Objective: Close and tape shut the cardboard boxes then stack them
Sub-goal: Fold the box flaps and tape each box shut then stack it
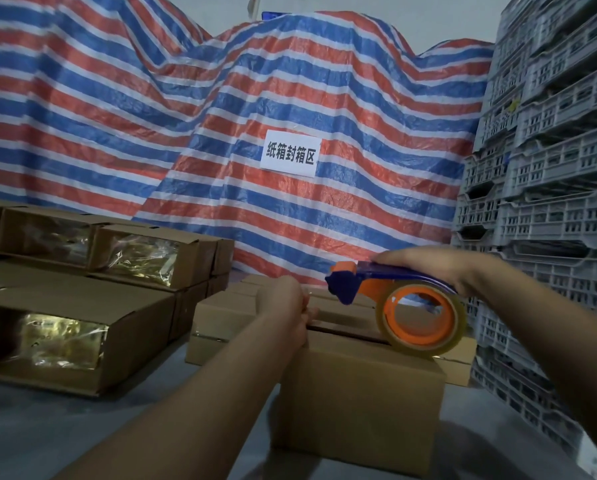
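Note:
A brown cardboard box (pixel 355 403) stands in front of me on the grey floor, its top flaps folded down with a dark seam between them. My left hand (pixel 286 306) presses on the far left top edge of this box, fingers curled over it. My right hand (pixel 432 268) grips the blue handle of a tape dispenser (pixel 394 299) with an orange hub and a clear tape roll. The roll rests on the right end of the box top, by the seam. Whether tape lies on the seam is unclear.
More closed boxes (pixel 220 320) sit just behind the one in front. Stacked boxes (pixel 82 306) with shiny taped ends lie at the left. Grey plastic crates (pixel 546 188) tower at the right. A red, white and blue striped tarp (pixel 255 98) with a white sign (pixel 290 152) hangs behind.

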Available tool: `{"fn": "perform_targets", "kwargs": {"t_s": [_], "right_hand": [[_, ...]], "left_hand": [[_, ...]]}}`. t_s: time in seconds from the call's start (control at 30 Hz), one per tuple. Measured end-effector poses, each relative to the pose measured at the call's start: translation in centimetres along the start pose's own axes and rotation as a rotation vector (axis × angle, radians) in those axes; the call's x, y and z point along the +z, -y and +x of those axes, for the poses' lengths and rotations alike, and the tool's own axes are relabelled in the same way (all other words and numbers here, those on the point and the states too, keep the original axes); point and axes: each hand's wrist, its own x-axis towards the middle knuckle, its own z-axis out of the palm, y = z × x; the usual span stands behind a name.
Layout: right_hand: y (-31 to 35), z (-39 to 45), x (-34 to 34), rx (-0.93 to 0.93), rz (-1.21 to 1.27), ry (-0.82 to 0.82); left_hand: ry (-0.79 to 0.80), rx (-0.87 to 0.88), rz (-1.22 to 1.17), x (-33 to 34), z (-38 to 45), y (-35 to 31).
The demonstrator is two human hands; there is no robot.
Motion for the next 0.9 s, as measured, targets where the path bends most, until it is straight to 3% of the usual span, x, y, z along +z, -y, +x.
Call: {"fn": "perform_targets", "kwargs": {"t_s": [0.1,0.23,0.33,0.9], "right_hand": [[0.1,-0.1,0.2,0.007,-0.046,0.009],[0.8,0.1,0.5,0.034,-0.086,0.036],[1.6,0.4,1.0,0.015,-0.202,0.072],[3.5,2.7,2.4,0.055,-0.54,0.094]], "left_hand": [[0.013,0.036,0.119,-0.3,-0.2,-1.0],[-0.037,0.274,0.591,-1.8,-0.2,-2.9],[0.001,0.256,0.814,-3.3,-0.6,-2.6],[0.051,0.063,0.747,-5.9,-0.2,0.4]]}}
